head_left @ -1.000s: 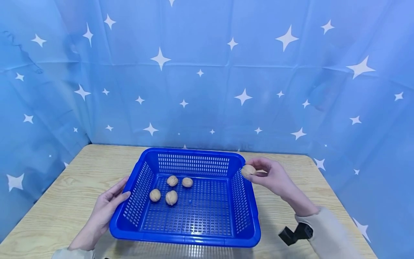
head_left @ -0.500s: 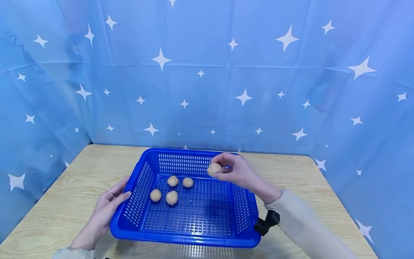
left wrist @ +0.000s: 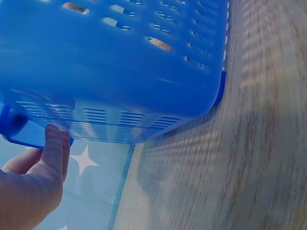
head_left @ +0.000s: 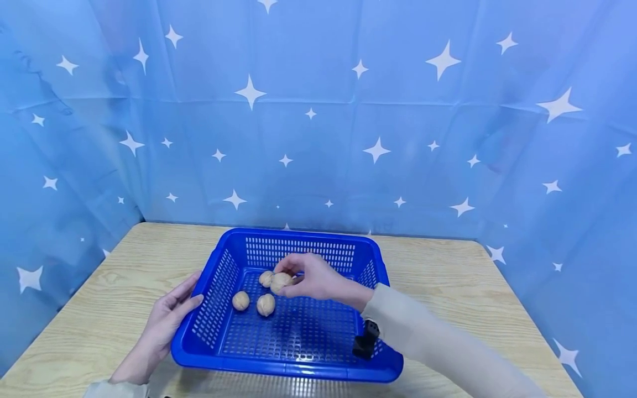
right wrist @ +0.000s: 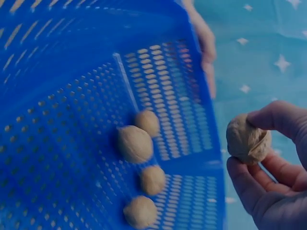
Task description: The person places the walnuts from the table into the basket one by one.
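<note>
My right hand point(head_left: 316, 276) pinches a walnut point(head_left: 281, 283) between thumb and fingers, above the left part of the blue plastic basket point(head_left: 286, 369). In the right wrist view, the held walnut point(right wrist: 247, 139) shows its seam. Several more walnuts lie on the basket floor; in the head view, one walnut point(head_left: 266, 305) sits in front, another walnut point(head_left: 241, 300) is to the left, and a third walnut point(head_left: 266, 278) is behind. The held walnut and hand cover the remaining one. My left hand point(head_left: 166, 320) grips the basket's left rim, with its fingers point(left wrist: 53, 143) at the outer side.
The basket stands on a light wood table point(head_left: 433, 260), tabletop showing on both sides of it. A blue curtain point(head_left: 318, 127) with white stars hangs behind and along both sides. A black wrist mount point(head_left: 367, 338) on my right sleeve hangs over the basket's right part.
My right hand has carried the walnut leftward from the basket's right rim, over the inside, and lower toward the other walnuts. The left hand keeps its hold on the rim.
</note>
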A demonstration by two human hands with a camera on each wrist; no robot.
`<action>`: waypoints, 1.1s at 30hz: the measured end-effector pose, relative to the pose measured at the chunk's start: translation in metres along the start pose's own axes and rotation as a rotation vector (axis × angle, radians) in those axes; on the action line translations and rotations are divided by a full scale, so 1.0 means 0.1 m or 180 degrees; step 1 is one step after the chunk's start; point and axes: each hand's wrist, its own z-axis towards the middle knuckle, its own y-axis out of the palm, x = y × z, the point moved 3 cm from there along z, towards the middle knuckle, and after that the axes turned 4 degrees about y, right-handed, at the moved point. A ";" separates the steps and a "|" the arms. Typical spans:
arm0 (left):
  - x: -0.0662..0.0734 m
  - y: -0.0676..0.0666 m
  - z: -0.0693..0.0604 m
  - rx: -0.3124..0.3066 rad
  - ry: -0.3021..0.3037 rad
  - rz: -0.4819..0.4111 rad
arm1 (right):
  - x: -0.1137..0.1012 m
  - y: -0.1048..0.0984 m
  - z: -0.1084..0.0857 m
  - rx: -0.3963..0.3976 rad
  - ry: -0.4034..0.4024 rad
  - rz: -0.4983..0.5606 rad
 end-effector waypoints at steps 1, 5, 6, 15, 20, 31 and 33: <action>0.00 0.00 0.00 0.0008 0.0001 0.0007 | 0.00 0.05 0.03 -0.0042 -0.0006 0.0004; 0.00 0.00 -0.01 0.0043 0.0016 0.0017 | 0.01 0.22 0.13 -0.0218 -0.0039 0.0002; 0.00 0.01 -0.01 0.0043 0.0005 0.0021 | 0.02 0.25 0.15 -0.0259 -0.0060 -0.0009; 0.02 0.02 0.00 0.0015 -0.0064 0.0046 | 0.03 0.53 0.33 -0.0361 0.0123 -0.0137; 0.03 0.01 0.00 -0.0003 -0.0038 0.0070 | 0.00 0.69 0.41 -0.0523 0.0006 -0.0102; 0.03 0.03 -0.02 0.0040 0.0038 0.0050 | 0.02 0.93 0.48 -0.0864 0.0007 -0.0189; 0.02 0.03 -0.02 0.0056 0.0013 0.0065 | 0.04 0.96 0.49 -0.0873 0.0013 -0.0265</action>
